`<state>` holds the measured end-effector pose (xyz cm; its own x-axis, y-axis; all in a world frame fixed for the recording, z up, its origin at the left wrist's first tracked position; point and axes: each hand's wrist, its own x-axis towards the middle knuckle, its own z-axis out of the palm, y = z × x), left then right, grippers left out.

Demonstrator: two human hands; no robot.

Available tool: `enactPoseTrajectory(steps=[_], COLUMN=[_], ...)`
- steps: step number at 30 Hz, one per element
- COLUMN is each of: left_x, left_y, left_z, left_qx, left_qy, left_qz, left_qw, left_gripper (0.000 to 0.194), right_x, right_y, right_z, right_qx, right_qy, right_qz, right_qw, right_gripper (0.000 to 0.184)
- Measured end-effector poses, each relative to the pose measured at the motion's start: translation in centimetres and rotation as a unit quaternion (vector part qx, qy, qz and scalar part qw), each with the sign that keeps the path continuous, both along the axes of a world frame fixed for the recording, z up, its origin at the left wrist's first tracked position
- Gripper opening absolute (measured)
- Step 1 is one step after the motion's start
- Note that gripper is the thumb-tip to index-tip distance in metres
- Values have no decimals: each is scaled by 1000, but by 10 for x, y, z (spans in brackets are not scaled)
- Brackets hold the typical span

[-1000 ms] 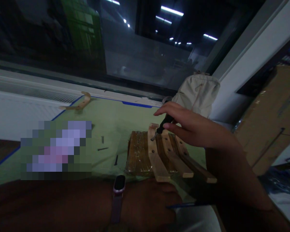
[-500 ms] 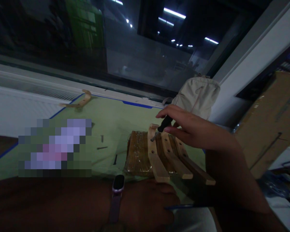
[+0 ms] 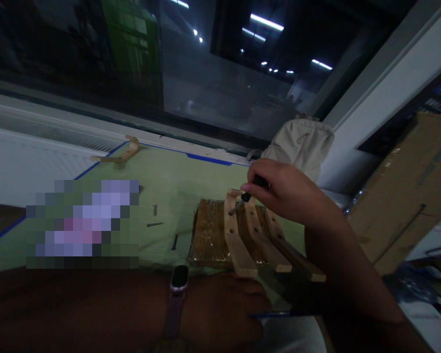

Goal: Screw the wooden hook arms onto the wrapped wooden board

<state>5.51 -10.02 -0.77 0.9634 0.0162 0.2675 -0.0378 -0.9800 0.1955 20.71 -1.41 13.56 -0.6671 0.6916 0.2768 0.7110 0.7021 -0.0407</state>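
In my right hand (image 3: pixel 279 184), the fingers are curled round the black handle of a screwdriver (image 3: pixel 236 208). Its metal shaft slants down to the upper hole of the leftmost bent wooden piece (image 3: pixel 235 242). Two similar bent pieces, a middle one (image 3: pixel 266 242) and a right one (image 3: pixel 294 252), lie alongside, each with dark holes. All three rest across a brown block wrapped in clear film (image 3: pixel 209 230). My left hand (image 3: pixel 226 306), a watch on its wrist, lies low in front, by the near end of the leftmost piece. Its fingers are dark and mostly hidden.
Several loose screws (image 3: pixel 155 224) lie on the green tabletop (image 3: pixel 169 171), left of the block. A pixelated patch covers something farther left. Another bent wooden piece (image 3: pixel 127 152) sits at the far left corner. Behind are a beige bag (image 3: pixel 301 144) and, rightward, a cardboard box (image 3: pixel 400 196).
My right hand has turned, its fingers closing from stretched out to curled round the screwdriver handle. The tip stays at the same hole. My left hand has hardly moved.
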Motion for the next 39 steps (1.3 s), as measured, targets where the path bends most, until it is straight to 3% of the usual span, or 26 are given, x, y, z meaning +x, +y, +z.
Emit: enactPoseTrajectory(steps=[3,5,7,9,12,14,17,19,21,23,25,27,29,31,33,35,39], left_x=[0,-1,-1,-1,0,0,0,0,0,0,0,0,0,1,1,1,1], left_y=[0,0,1,1,0,0,0,0,0,0,0,0,0,0,0,0,-1], left_z=[-1,-1,0,1,2,1,1,1,1,0,-1,-1,-2,-1,0,0,0], left_qx=[3,0,-2,0,6,9,12,12,8,5,8,12,12,13,15,14,11], left_qy=[-4,0,0,-2,1,-4,-9,-4,-5,-16,-19,-14,-11,-11,-10,-11,-7], left_qz=[-2,-3,-3,-4,1,6,5,2,3,5,5,2,3,5,6,7,12], left_qw=[1000,1000,1000,1000,1000,1000,1000,1000,1000,1000,1000,1000,1000,1000,1000,1000,1000], left_gripper=[20,20,20,21,21,20,20,21,21,22,21,20,21,21,20,19,19], right_x=[0,-3,-7,-9,-6,-1,7,9,6,1,-3,-5,-4,-2,0,1,1], right_y=[-3,-2,2,6,8,4,-5,-8,-7,-3,2,5,5,1,-5,-9,-4], right_z=[0,-4,-8,-10,-8,-4,3,5,4,1,-3,-5,-5,-2,3,7,6], right_qx=[-49,-75,-79,-56,-5,-9,-36,-38,-30,-15,12,38,39,9,-34,-70,-108], right_qy=[34,63,85,91,52,19,23,41,61,86,100,81,35,2,8,29,50], right_qz=[136,166,131,42,-97,-115,4,99,138,115,39,-43,-75,-29,59,130,177], right_qw=[989,981,985,993,994,993,999,994,988,990,994,995,996,1000,998,989,977], right_gripper=[26,28,22,17,30,32,26,34,34,23,10,24,33,27,14,20,11])
